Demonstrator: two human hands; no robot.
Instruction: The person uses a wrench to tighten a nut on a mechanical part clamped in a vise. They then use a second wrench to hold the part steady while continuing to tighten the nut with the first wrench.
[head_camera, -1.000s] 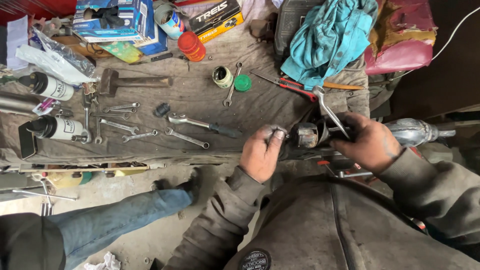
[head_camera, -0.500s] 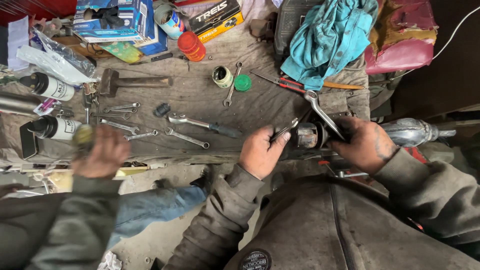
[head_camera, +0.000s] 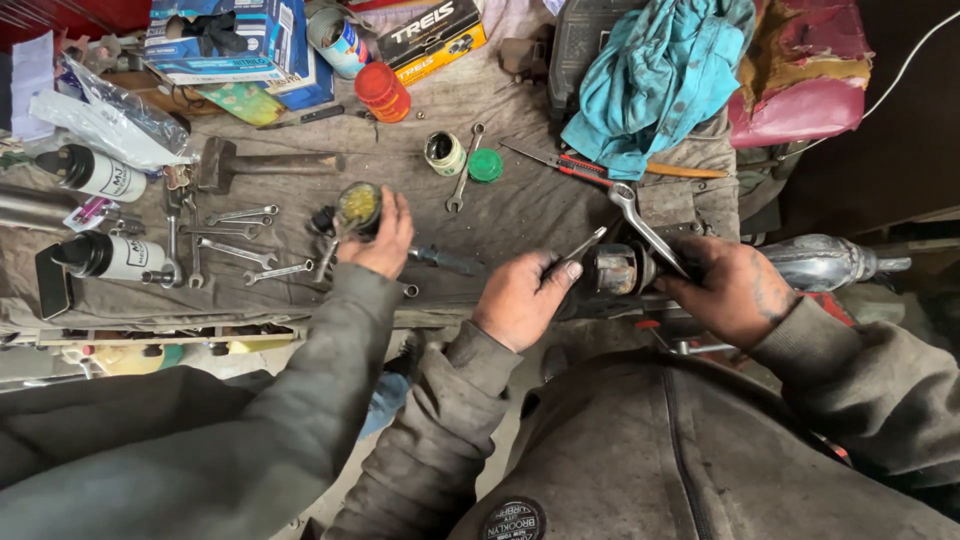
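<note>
The left hand (head_camera: 520, 298) pinches a thin grey metal rod (head_camera: 585, 243) between thumb and fingers, its tip slanting up toward the far right, just beside the open end of a rusty round metal cylinder part (head_camera: 612, 270). The right hand (head_camera: 728, 290) is wrapped tightly round the right side of that cylinder, holding it near the front edge of the grimy brown cloth-covered workbench (head_camera: 520, 210), right of centre. A curved silver lever (head_camera: 640, 222) rises from the cylinder toward the far side, and a shiny chrome housing (head_camera: 815, 262) lies just right of the right hand. To the left, a co-worker's hand (head_camera: 378, 238) in a grey-green sleeve rests on the bench, its fingers touching a small round tin of yellowish grease (head_camera: 358, 205). Further left lie several silver open-ended spanners (head_camera: 240, 250), a heavy dark hammer with a wooden handle (head_camera: 265, 162) and two white bottles with black caps (head_camera: 100, 215). At the far side sit an orange plastic jar (head_camera: 382, 92), a green round lid (head_camera: 485, 166) and a crumpled teal rag (head_camera: 660, 75).
</note>
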